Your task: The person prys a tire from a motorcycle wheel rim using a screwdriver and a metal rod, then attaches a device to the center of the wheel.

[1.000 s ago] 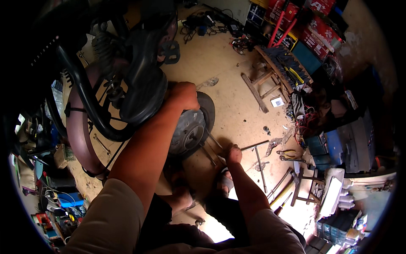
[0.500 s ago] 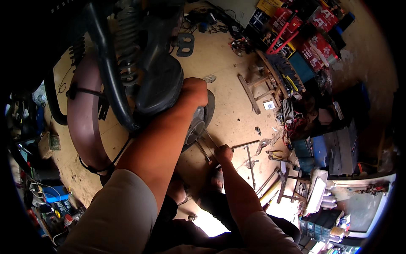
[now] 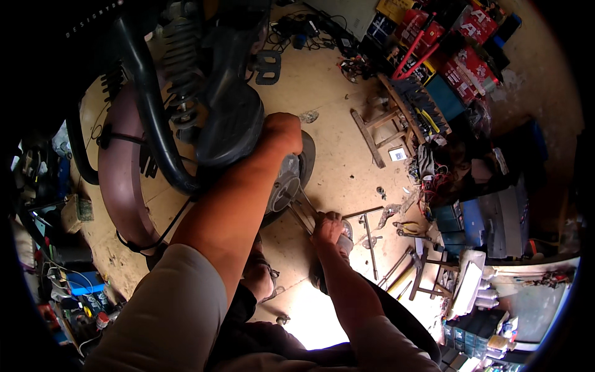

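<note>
My left arm reaches past the black plastic housing (image 3: 229, 127) of a scooter-like vehicle. The back of my left hand (image 3: 285, 131) is bent over beside a black tyre (image 3: 306, 160), its fingers hidden. Below it shows the wheel's grey metal hub (image 3: 285, 186). Long metal rods (image 3: 304, 211) run from the hub toward my right hand (image 3: 328, 228). That hand is closed round the end of a rod, near my right foot (image 3: 344, 243). My left foot (image 3: 259, 280) stands on the other side of the rods.
On the floor to the right lie a T-handle wrench (image 3: 369, 239) and pliers (image 3: 407, 229). Farther off are a wooden stool (image 3: 378, 139) holding tools and stacked red boxes (image 3: 462, 73). A purple-grey mudguard (image 3: 121, 170) and a black tube frame (image 3: 149, 105) stand at my left.
My right hand has shifted slightly down, and the rods now lie closer together. My right foot shows more plainly beside that hand. My left hand has stayed nearly in place.
</note>
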`<state>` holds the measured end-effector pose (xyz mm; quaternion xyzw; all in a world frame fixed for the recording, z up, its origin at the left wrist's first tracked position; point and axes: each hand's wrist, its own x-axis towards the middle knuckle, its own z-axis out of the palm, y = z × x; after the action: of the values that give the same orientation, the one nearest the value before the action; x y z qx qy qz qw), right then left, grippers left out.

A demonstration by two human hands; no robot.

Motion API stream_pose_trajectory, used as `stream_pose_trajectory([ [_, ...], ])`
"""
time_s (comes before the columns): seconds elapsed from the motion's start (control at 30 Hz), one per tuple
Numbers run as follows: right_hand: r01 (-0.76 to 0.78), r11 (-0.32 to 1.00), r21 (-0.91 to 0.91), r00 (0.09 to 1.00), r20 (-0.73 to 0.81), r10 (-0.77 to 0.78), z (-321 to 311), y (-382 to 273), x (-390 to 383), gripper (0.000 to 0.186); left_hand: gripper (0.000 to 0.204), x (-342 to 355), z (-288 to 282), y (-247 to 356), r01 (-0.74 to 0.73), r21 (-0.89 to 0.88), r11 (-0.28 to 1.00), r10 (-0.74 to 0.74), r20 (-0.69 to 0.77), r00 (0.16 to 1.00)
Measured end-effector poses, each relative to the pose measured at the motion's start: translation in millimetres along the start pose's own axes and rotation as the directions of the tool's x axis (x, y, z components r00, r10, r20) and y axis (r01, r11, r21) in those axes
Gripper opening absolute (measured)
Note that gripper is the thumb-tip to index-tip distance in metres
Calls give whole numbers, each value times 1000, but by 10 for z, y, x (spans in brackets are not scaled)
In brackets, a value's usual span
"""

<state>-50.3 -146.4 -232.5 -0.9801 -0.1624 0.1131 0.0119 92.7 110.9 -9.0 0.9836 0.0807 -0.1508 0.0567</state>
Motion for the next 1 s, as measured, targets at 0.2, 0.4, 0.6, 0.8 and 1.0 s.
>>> stream_pose_trajectory([
  [0.2, -41, 977, 209, 984, -160, 76, 526, -491, -644, 43, 37, 33, -1, 10, 72, 26, 997, -72, -4, 997],
  [0.4, 69, 964, 258, 974, -226, -9, 1030, -121, -238, 27, 56, 225, -81, 173, 108, 18, 994, -109, 44, 993],
  [0.6, -188, 461, 867, 947, 35, 320, 1097, -1158, -753, 14, 65, 421, -56, 151, 148, 64, 987, -153, 82, 985],
  [0.8, -62, 716, 696, 965, -140, 220, 1953, -965, -580, 20, 64, 604, -114, 225, 118, 37, 992, -120, 77, 990],
  [1.0, -148, 931, 333, 989, 47, 140, 1957, -877, -1002, 23, 64, 696, -93, 215, 134, 25, 991, -135, 103, 985],
])
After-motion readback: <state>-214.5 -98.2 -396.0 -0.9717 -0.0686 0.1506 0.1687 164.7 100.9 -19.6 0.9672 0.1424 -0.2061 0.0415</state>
